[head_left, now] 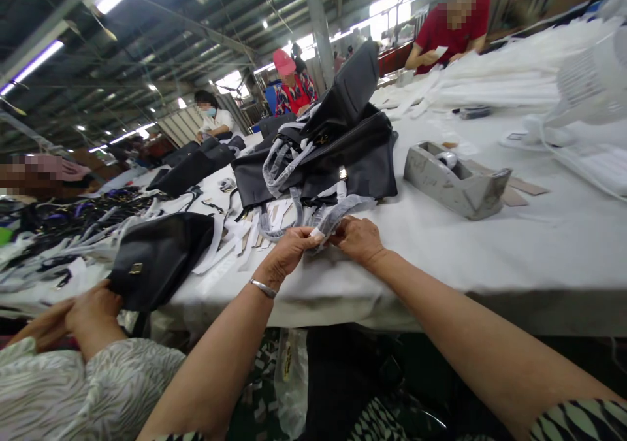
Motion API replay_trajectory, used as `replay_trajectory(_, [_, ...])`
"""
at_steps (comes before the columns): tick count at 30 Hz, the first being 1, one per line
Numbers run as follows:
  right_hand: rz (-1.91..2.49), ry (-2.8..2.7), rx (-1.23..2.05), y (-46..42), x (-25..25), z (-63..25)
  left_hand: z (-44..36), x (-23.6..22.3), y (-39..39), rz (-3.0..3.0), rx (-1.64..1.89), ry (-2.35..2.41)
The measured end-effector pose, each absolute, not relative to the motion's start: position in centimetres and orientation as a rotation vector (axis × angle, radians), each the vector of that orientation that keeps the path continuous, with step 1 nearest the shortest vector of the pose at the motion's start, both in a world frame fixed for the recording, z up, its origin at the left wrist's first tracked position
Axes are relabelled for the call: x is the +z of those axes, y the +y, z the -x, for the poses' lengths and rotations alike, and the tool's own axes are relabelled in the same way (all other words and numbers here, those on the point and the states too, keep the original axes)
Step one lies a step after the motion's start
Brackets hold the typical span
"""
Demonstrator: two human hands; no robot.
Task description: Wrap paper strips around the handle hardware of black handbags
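Note:
My left hand and my right hand meet at the near edge of a white table. Both pinch the end of a grey strap wrapped in clear film. The strap leads up to a pile of black handbags just behind my hands. A silver bangle sits on my left wrist. More wrapped straps loop over the front of the bags.
A grey tape dispenser stands to the right. To the left a co-worker's hands hold another black bag. White strips lie between. Stacks of white material and other people fill the far side.

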State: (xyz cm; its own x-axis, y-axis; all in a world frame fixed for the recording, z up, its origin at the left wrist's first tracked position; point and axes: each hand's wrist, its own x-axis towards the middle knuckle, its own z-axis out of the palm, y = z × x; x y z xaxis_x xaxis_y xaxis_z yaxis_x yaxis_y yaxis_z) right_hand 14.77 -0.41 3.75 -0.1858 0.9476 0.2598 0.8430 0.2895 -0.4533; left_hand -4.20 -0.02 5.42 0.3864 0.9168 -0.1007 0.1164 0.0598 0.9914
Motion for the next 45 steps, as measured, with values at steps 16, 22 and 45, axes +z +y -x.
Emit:
replay_trajectory(16, [1.120, -0.881, 1.646, -4.4, 5.9, -17.1, -3.1, 6.4, -1.3, -1.723, 1.073, 1.314])
replay_trajectory(22, [0.682, -0.450, 1.842, -4.8, 4.6, -15.7, -3.1, 6.8, -3.2, -2.215, 0.687, 1.485])
replay_trajectory(45, [1.129, -0.814, 1.903, -9.3, 5.9, -20.7, -0.1, 4.3, -5.1, -2.575, 0.434, 1.488])
